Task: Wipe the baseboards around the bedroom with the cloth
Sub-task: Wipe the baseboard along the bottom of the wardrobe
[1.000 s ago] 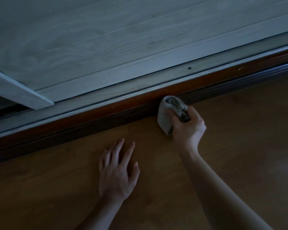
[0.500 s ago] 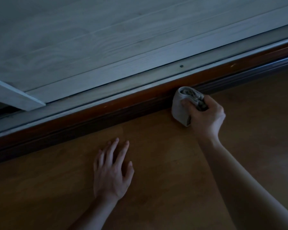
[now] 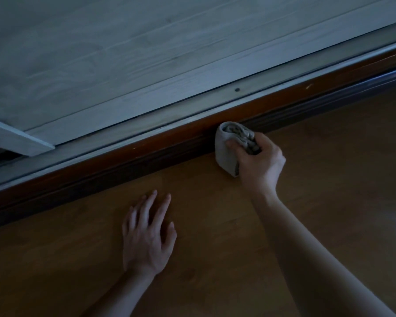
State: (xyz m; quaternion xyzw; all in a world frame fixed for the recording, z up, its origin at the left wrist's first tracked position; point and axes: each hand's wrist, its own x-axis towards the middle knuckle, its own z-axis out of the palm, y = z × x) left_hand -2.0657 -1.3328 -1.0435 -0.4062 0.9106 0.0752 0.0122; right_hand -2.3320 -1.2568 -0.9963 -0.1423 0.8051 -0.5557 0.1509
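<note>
the left hand lies nearest, flat on the floor with fingers straight and spread. nothing is held in it. measured against the screw, its place on the boards is practically unchanged over the last second; it is judged to serve as a prop only.

beyond it, the right hand is closed round the cloth, fingers and thumb curled over the bunched folds. the cloth's far end is pressed against the lower, darker moulding of the baseboard, where it meets the floor.

change noted: a second ago the cloth was set to the left of the screw in the track; half a second ago it had been carried to the right of it; it is now found almost level with it again, a little to the left. a short stroke out and back over one stretch is therefore recorded, not a steady advance. it is judged that this section is being rubbed over, and that the length of baseboard running off to both sides, whose condition cannot be told in the dim light, remains to be covered.

farthest off, the pale wood-grain door stands above the track.

no brand, label or writing can be read on the cloth, baseboard, track or door.
</note>
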